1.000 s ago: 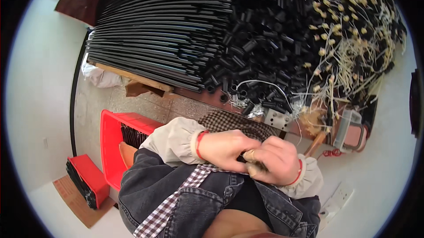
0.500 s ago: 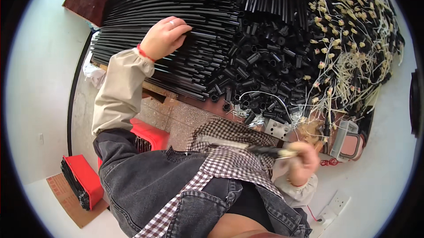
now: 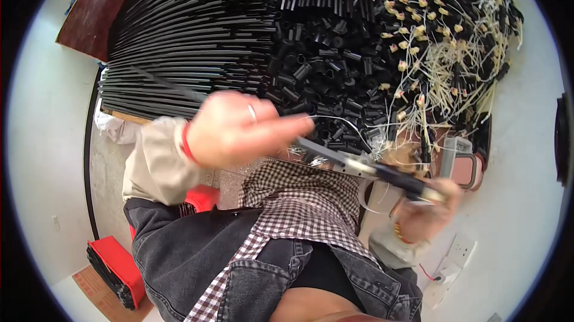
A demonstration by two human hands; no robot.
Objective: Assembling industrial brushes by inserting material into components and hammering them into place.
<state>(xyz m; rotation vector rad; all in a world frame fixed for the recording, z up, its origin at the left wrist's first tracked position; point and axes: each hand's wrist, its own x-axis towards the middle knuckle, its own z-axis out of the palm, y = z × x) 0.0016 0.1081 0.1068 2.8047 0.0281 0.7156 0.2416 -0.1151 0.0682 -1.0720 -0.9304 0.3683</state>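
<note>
While short black tubes (image 3: pixel 335 62) are heaped at the near edge of the table (image 3: pixel 438 138), a black rod (image 3: pixel 317 150) is held over it by the loosely closed left hand (image 3: pixel 236 130), a black sleeve (image 3: pixel 399 178) by the curled right hand (image 3: pixel 427 211). Whether they meet is blurred. A white wall (image 3: pixel 526 124) is seen rightward.

To my left, one plain white wall (image 3: pixel 48 142), a small pale plate (image 3: pixel 55 222) fixed on it, a dark strip (image 3: pixel 88 160) along its foot, and a speckled floor (image 3: pixel 107 178) in greyish beige. Ahead of me at upper left, one reddish-brown board (image 3: pixel 98 11), smooth-faced (its exact kind I cannot tell). To my right, one second white wall (image 3: pixel 517 148) with a white socket plate (image 3: pixel 460 249), light pale throughout.
</note>
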